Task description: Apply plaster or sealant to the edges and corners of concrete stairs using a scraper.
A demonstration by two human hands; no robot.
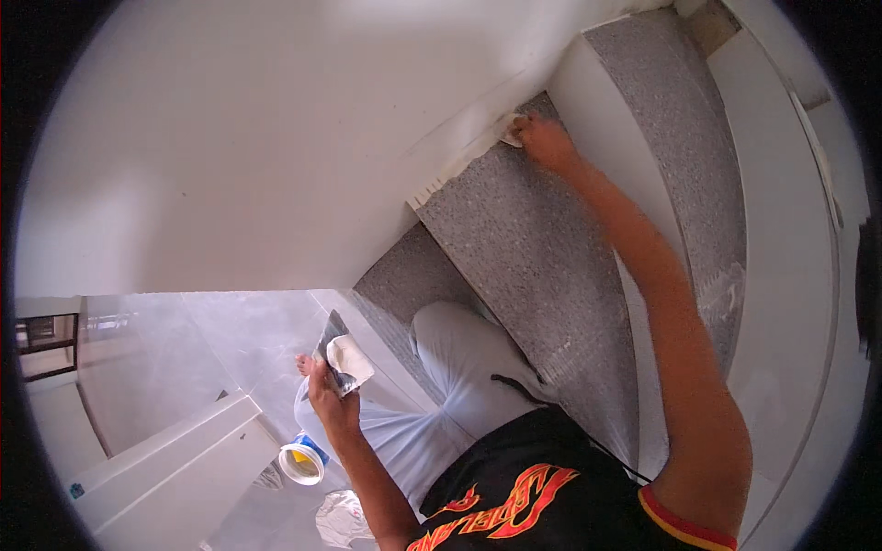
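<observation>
My left hand point(328, 397) grips a flat metal plasterer's blade point(334, 328) by its lower part. A thick lump of white putty point(349, 361) lies on its face. Further up, my right arm is stretched over the grey speckled stair step point(524, 220). My right hand point(546, 140) is closed at the joint between that step and the white wall point(276, 138). Its fingers press a small whitish piece point(511, 129) against the joint; what kind of piece it is, I cannot tell. A ragged white putty line point(441, 185) runs along the wall's foot.
More speckled steps point(657, 83) curve up to the right, with white risers. Below left, a white-rimmed bucket point(301, 465) stands on the pale tiled floor point(175, 340) beside a crumpled white bag or cloth point(342, 519). A low white ledge point(175, 459) runs nearby. My legs straddle the lower steps.
</observation>
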